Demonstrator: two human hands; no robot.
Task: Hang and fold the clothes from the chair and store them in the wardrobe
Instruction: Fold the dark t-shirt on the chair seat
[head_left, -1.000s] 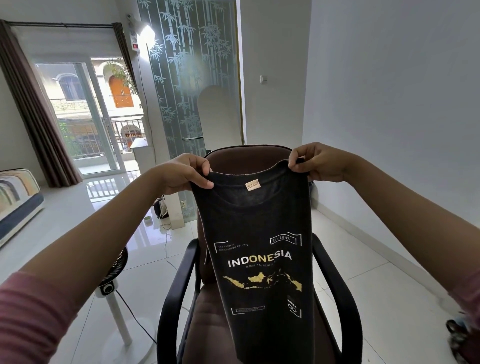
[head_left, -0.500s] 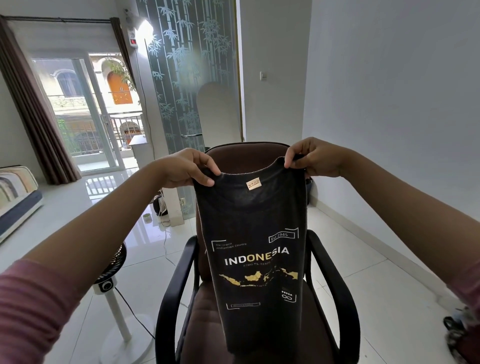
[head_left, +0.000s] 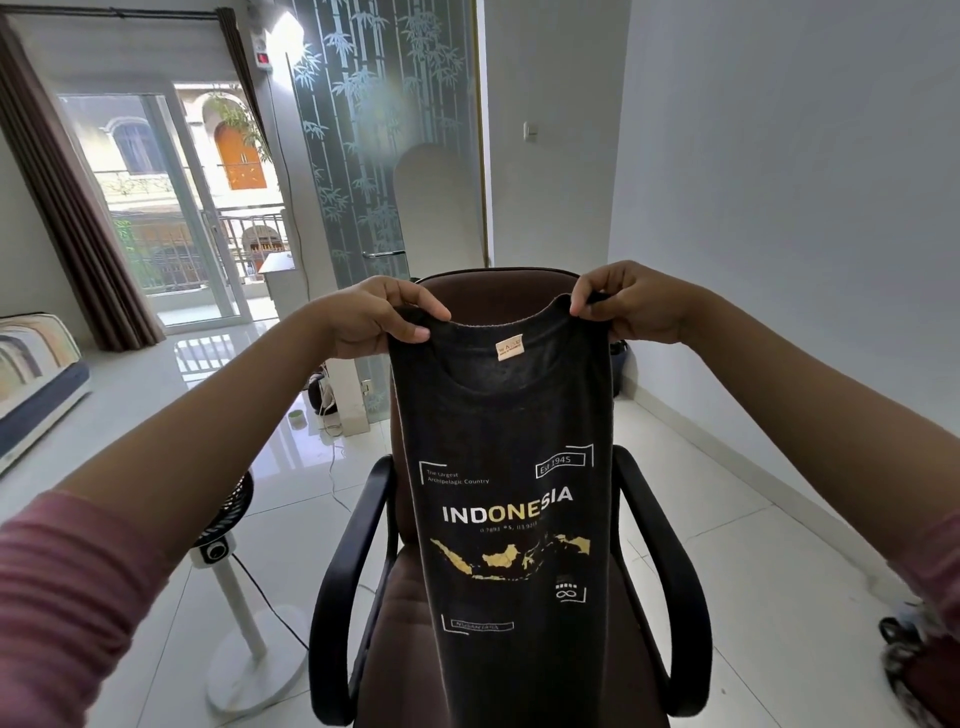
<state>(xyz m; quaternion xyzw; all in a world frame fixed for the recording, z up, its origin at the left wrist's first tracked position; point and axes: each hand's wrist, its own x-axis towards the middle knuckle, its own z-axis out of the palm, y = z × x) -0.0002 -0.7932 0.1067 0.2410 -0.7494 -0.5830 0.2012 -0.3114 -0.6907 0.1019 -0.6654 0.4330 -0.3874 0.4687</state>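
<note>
Two hands are holding up a black shirt (head_left: 509, 467) in front of the brown chair (head_left: 498, 291). The left hand (head_left: 379, 325) and the right hand (head_left: 631, 304) are each pinching a top corner, and the shirt is hanging down over the seat.

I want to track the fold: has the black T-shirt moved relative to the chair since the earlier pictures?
Cannot tell. The black T-shirt hangs from both hands in front of the chair as before; the small shift in the picture matches the camera's own motion.
</note>
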